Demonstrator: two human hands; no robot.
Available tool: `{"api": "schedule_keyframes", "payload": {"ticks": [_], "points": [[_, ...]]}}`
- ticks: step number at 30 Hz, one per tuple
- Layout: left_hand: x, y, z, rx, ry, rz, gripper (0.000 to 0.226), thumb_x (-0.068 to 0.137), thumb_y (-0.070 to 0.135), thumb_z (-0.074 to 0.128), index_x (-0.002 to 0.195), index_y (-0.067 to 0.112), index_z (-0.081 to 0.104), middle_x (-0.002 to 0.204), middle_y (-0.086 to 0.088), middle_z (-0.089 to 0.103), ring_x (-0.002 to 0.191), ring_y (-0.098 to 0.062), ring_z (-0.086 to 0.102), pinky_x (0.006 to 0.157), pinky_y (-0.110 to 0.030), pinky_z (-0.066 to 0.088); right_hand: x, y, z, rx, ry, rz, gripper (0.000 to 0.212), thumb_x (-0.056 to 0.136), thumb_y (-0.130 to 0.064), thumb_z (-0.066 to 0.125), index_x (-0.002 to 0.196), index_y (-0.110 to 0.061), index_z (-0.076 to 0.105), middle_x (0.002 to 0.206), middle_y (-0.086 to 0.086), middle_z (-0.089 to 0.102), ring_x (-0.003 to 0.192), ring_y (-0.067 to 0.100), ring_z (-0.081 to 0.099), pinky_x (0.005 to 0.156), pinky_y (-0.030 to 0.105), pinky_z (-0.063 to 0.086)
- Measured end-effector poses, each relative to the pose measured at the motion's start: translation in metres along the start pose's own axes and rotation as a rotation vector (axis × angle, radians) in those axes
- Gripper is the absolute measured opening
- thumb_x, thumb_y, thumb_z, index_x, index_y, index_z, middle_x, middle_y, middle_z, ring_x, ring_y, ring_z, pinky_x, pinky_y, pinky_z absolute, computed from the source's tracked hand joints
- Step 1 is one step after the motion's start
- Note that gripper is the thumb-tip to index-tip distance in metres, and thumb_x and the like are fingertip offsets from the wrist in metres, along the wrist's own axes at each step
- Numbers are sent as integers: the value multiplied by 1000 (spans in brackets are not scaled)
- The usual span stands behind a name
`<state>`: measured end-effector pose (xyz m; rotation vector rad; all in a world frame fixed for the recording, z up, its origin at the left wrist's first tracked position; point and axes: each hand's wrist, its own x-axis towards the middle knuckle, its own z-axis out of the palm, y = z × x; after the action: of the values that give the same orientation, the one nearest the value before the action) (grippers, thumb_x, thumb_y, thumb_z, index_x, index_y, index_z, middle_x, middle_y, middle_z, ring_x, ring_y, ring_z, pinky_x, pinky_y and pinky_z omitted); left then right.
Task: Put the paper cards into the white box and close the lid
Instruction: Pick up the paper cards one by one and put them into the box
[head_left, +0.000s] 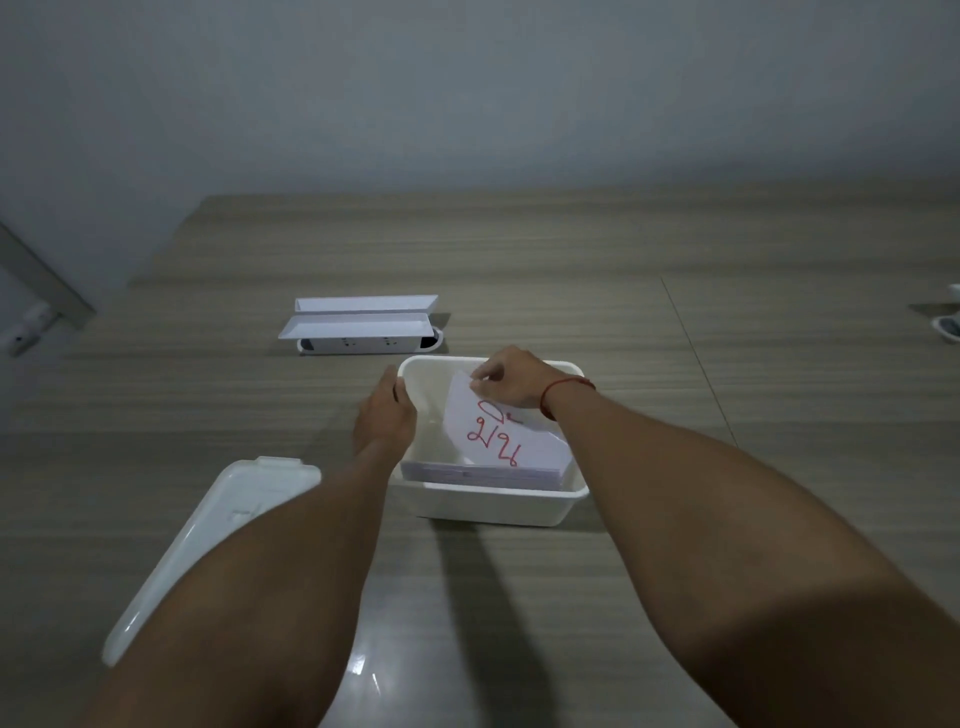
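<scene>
The white box (488, 501) stands open in the middle of the wooden table. Inside it lies a stack of paper cards (483, 475) against the near wall. My right hand (511, 382) pinches the top corner of a white card with red writing (496, 434), held tilted inside the box above the stack. My left hand (387, 413) rests against the box's left rim, fingers on its edge. The white lid (208, 540) lies flat on the table to the left, partly hidden by my left forearm.
A white power strip with paper pieces on top (363, 327) lies beyond the box. Small white objects (948, 325) sit at the table's far right edge. A grey wall rises behind the table; a metal frame (41, 286) stands at the left.
</scene>
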<state>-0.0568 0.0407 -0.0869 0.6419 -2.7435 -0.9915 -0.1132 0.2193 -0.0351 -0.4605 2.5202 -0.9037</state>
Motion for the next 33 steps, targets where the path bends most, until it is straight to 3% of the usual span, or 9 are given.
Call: {"api": "schedule_keyframes", "payload": {"ticks": [6,10,12,14,17,19,21,25,33], "points": [[3,0,2,-30,-11,-55,39,101,31,26,119,10,55,111,-18,64,100,-34,59,75,-33,39,-4,-16,6,-21,-266,155,37,79,-41,71,107,-17,76,114,0,72,103,19,66,95,36,55],[3,0,2,-42,-18,-125,47,101,35,27,113,2,59,114,-22,63,103,-38,59,76,-34,38,-18,-21,10,181,-494,294,28,94,-34,56,109,-12,64,103,3,69,82,16,66,73,25,51],[1,0,1,-34,-21,-142,49,101,35,27,111,-1,59,114,-24,63,103,-39,58,77,-35,39,-22,-8,5,311,-346,300,19,95,-24,53,106,-11,61,93,5,71,71,14,68,62,22,48],[-1,0,0,-21,-15,-149,47,101,34,28,113,0,59,115,-24,62,105,-40,58,79,-36,41,-25,9,-2,380,33,285,19,91,-20,54,95,-7,67,84,8,72,66,20,69,54,21,49],[-5,1,-3,-13,3,-154,42,100,30,31,116,2,59,116,-24,63,107,-40,58,78,-34,39,-28,31,-13,152,527,308,23,83,-21,57,95,-7,71,104,15,71,100,33,67,82,36,56],[-9,2,-4,0,14,-139,40,101,27,31,115,1,58,115,-23,63,106,-39,58,76,-32,36,-36,35,-13,-7,502,403,32,85,-18,57,116,-11,63,124,13,61,118,34,56,98,39,48],[-12,1,-5,8,21,-122,38,101,25,31,116,2,57,114,-22,63,105,-39,58,77,-32,36,-43,38,-8,26,399,447,40,86,-11,52,126,-11,55,132,15,56,122,36,53,100,38,46],[-16,-2,-8,2,31,-113,38,102,24,30,115,3,58,113,-21,64,105,-37,58,76,-32,36,-42,44,7,32,398,409,57,91,-2,38,147,-15,34,142,19,48,128,37,49,104,37,42],[-24,3,-20,2,-34,-183,43,101,30,31,130,4,49,128,-24,58,117,-40,55,92,-41,43,-53,35,8,-9,341,443,59,96,-22,44,150,-14,21,143,18,45,130,37,46,107,46,39]]}}
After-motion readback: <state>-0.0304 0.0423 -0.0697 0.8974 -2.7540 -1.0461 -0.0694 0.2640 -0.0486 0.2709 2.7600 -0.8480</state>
